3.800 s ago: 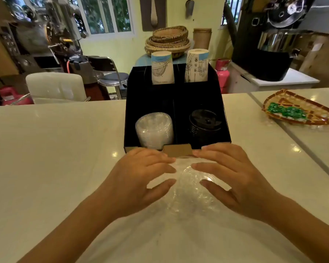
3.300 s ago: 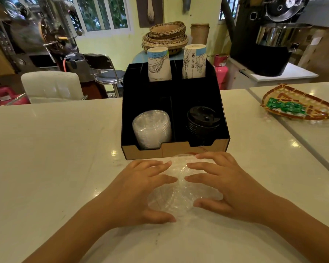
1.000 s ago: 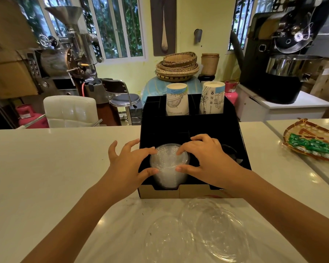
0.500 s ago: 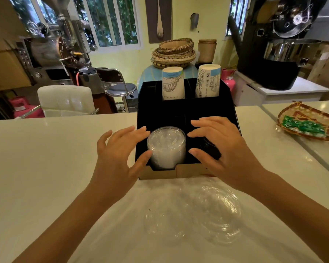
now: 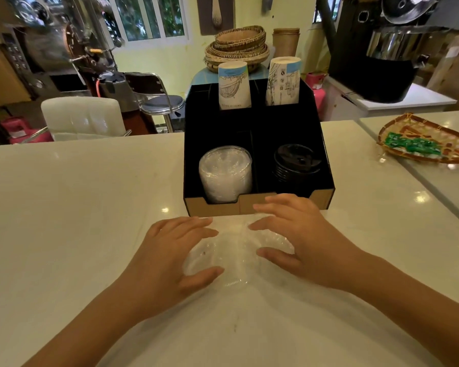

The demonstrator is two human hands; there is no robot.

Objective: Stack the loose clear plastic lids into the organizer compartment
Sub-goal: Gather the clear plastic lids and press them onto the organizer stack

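Observation:
Loose clear plastic lids point(image 5: 231, 256) lie overlapping on the white counter just in front of the organizer. My left hand point(image 5: 170, 252) cups them from the left and my right hand point(image 5: 300, 242) from the right, fingers spread and resting on the plastic. The black organizer point(image 5: 257, 205) with a cardboard front stands behind them. Its front left compartment holds a tall stack of clear lids point(image 5: 224, 174). Its front right compartment holds black lids point(image 5: 297, 162).
Two paper cup stacks point(image 5: 233, 86) stand in the organizer's rear compartments. A woven tray point(image 5: 429, 139) with green packets lies at the right across a counter seam. Chairs, machines and baskets stand beyond the counter's far edge.
Both hands left the stack in the organizer and came back down to the counter, closing in on the loose lids. The stack in the compartment stands taller than at first.

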